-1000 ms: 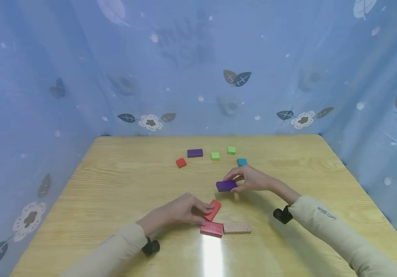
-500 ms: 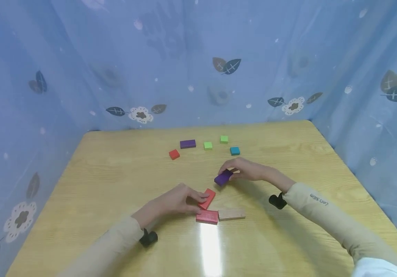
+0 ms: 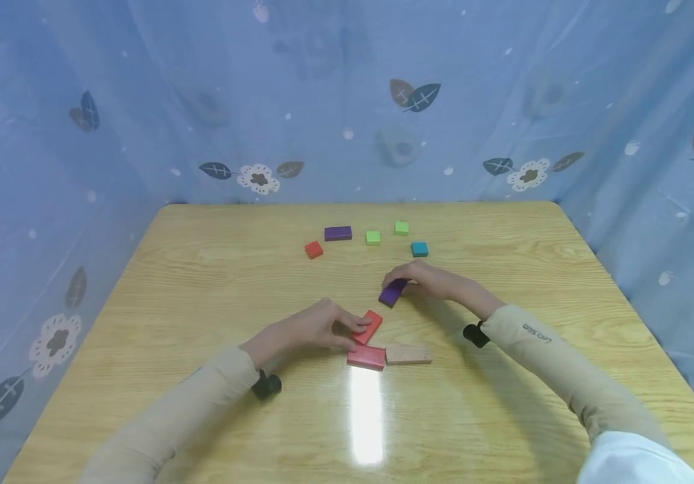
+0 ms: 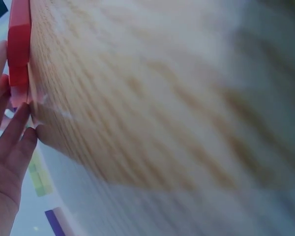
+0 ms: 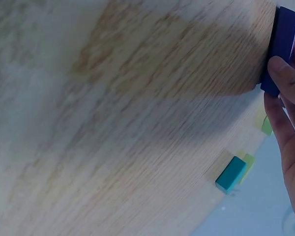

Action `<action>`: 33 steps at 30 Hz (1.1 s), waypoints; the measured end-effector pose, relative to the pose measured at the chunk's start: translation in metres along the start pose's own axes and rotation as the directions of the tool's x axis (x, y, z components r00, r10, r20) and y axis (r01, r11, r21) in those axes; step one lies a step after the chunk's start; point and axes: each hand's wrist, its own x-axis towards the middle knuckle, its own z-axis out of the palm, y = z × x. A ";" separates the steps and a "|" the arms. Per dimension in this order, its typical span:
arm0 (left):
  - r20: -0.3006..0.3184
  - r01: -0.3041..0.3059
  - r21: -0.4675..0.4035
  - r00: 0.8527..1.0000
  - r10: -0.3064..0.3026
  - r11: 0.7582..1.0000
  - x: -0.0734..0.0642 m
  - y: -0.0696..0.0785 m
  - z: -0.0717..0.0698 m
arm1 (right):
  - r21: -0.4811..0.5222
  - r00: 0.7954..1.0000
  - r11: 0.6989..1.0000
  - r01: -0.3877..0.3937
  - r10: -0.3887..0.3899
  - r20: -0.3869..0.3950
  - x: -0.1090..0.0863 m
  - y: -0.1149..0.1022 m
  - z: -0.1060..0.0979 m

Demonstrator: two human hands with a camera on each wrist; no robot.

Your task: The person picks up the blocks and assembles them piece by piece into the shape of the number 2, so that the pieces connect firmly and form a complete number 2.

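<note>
My left hand (image 3: 322,326) holds a slanted red block (image 3: 371,325) between fingers and thumb. The thumb also lies at the edge of a second red block (image 3: 367,357) just in front, which meets the slanted one. End to end with that one, to its right, lies a plain wooden block (image 3: 408,354). Beyond the slanted block, my right hand (image 3: 424,278) pinches a purple block (image 3: 392,293) at a diagonal, close over the table. The right wrist view shows thumb and fingers on this purple block (image 5: 284,39); the left wrist view shows a red block (image 4: 19,34) beside the fingers.
Toward the back of the table (image 3: 232,269) lie another purple block (image 3: 338,233), a small red block (image 3: 314,250), two green blocks (image 3: 373,238) and a teal block (image 3: 419,249). A blue patterned curtain (image 3: 347,154) rises behind the table and at both sides.
The purple block in my right hand has turned from crosswise to diagonal and come slightly nearer the red blocks. My left hand keeps its place. The head view has tilted down.
</note>
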 end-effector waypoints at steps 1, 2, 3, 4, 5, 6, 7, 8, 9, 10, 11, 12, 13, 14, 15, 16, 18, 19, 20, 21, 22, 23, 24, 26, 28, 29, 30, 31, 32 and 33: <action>0.000 -0.005 0.002 1.000 0.005 1.000 0.000 0.000 0.000 | -0.005 1.000 1.000 -0.002 0.002 0.001 0.001 0.000 -0.001; 0.001 -0.009 0.006 1.000 0.009 1.000 0.001 -0.001 0.000 | -0.012 1.000 1.000 -0.001 0.001 0.005 0.001 0.000 -0.001; 0.001 -0.012 0.007 1.000 0.012 1.000 0.001 -0.001 -0.001 | -0.018 1.000 1.000 -0.003 0.003 0.008 0.002 -0.001 -0.001; -0.001 -0.014 0.009 1.000 0.014 1.000 0.001 -0.002 -0.001 | -0.023 1.000 1.000 -0.005 0.005 0.011 0.003 -0.001 -0.001; -0.003 -0.016 0.008 1.000 0.016 1.000 0.001 -0.002 -0.001 | -0.032 1.000 0.999 -0.007 0.008 0.017 0.004 -0.002 -0.001; -0.006 -0.017 0.004 1.000 0.017 1.000 0.001 -0.002 -0.001 | -0.039 1.000 0.999 -0.011 0.012 0.024 0.005 -0.003 -0.001; -0.008 -0.017 0.001 1.000 0.017 1.000 0.000 -0.002 -0.001 | -0.043 0.999 0.999 -0.013 0.014 0.030 0.006 -0.003 0.000; -0.009 -0.017 -0.002 1.000 0.017 1.000 0.000 -0.002 -0.001 | -0.043 0.999 0.999 -0.017 0.018 0.038 0.008 -0.004 0.000; -0.011 -0.017 -0.009 1.000 0.016 1.000 0.000 -0.003 -0.001 | -0.040 0.999 0.999 -0.021 0.023 0.044 0.009 -0.005 0.000; -0.013 -0.016 -0.012 1.000 0.016 1.000 -0.001 -0.003 -0.001 | -0.034 0.998 0.999 -0.025 0.027 0.049 0.010 -0.006 0.001; -0.014 -0.016 -0.015 1.000 0.016 1.000 -0.001 -0.003 -0.001 | -0.033 0.998 0.999 -0.021 0.022 0.054 0.011 -0.006 0.001; -0.014 -0.015 -0.017 1.000 0.015 1.000 -0.001 -0.003 -0.001 | -0.034 0.998 0.999 -0.015 0.017 0.056 0.012 -0.008 0.001; -0.015 -0.017 -0.014 1.000 0.017 1.000 -0.001 -0.003 -0.001 | -0.032 0.998 0.999 -0.010 0.012 0.057 0.013 -0.009 0.002; -0.016 -0.020 -0.012 1.000 0.020 1.000 -0.001 -0.003 -0.001 | -0.028 0.998 1.000 -0.007 0.009 0.060 0.014 -0.010 0.002; -0.017 -0.022 -0.008 1.000 0.022 1.000 -0.002 -0.003 -0.001 | -0.026 0.998 1.000 -0.001 0.003 0.064 0.014 -0.011 0.002; -0.018 -0.026 -0.004 1.000 0.026 1.000 -0.002 -0.003 -0.001 | -0.028 0.998 1.000 0.010 -0.008 0.066 0.015 -0.012 0.003; -0.018 -0.034 0.002 0.999 0.034 0.999 -0.001 -0.003 -0.001 | -0.023 0.997 0.999 0.031 -0.029 0.069 0.016 -0.014 0.004; -0.019 -0.037 0.006 0.999 0.037 0.999 -0.001 -0.003 -0.001 | -0.015 0.997 0.999 0.039 -0.037 0.069 0.017 -0.015 0.005; -0.020 -0.039 0.006 0.999 0.039 0.999 -0.001 -0.003 -0.001 | -0.010 0.997 0.999 0.047 -0.047 0.068 0.017 -0.016 0.006; -0.020 -0.041 0.007 0.999 0.041 0.999 -0.001 -0.002 -0.001 | -0.008 0.996 0.998 0.058 -0.057 0.066 0.017 -0.016 0.007; -0.018 -0.042 0.008 0.999 0.042 0.999 0.000 -0.002 0.000 | -0.006 0.996 0.998 0.065 -0.064 0.063 0.017 -0.016 0.007; -0.018 -0.043 0.009 0.999 0.043 0.999 0.000 -0.002 0.000 | 0.000 0.996 0.998 0.064 -0.064 0.062 0.017 -0.016 0.008; -0.017 -0.043 0.008 0.999 0.043 0.999 0.000 -0.002 0.000 | 0.003 0.996 0.998 0.064 -0.064 0.061 0.017 -0.016 0.008; -0.015 -0.043 0.007 0.999 0.043 0.999 0.000 -0.001 0.000 | 0.001 0.996 0.998 0.059 -0.059 0.060 0.017 -0.015 0.009; -0.015 -0.042 0.006 0.999 0.042 0.999 0.000 -0.001 0.000 | -0.007 0.996 0.998 0.066 -0.065 0.058 0.017 -0.015 0.010; -0.016 -0.042 0.005 0.999 0.042 0.999 0.000 0.000 0.000 | -0.009 0.996 0.998 0.068 -0.067 0.057 0.017 -0.015 0.010; -0.015 -0.039 0.005 0.999 0.039 0.999 0.000 0.000 0.000 | -0.013 0.996 0.997 0.074 -0.073 0.056 0.016 -0.015 0.010; -0.014 -0.037 0.004 0.999 0.037 0.999 0.000 -0.001 0.000 | -0.016 0.995 0.997 0.081 -0.080 0.054 0.016 -0.015 0.010; -0.012 -0.034 0.003 0.999 0.034 0.999 -0.001 -0.001 0.000 | -0.019 0.995 0.996 0.089 -0.088 0.054 0.017 -0.015 0.010; -0.010 -0.031 0.003 0.999 0.031 1.000 -0.001 -0.001 0.000 | -0.024 0.994 0.995 0.096 -0.095 0.054 0.017 -0.015 0.010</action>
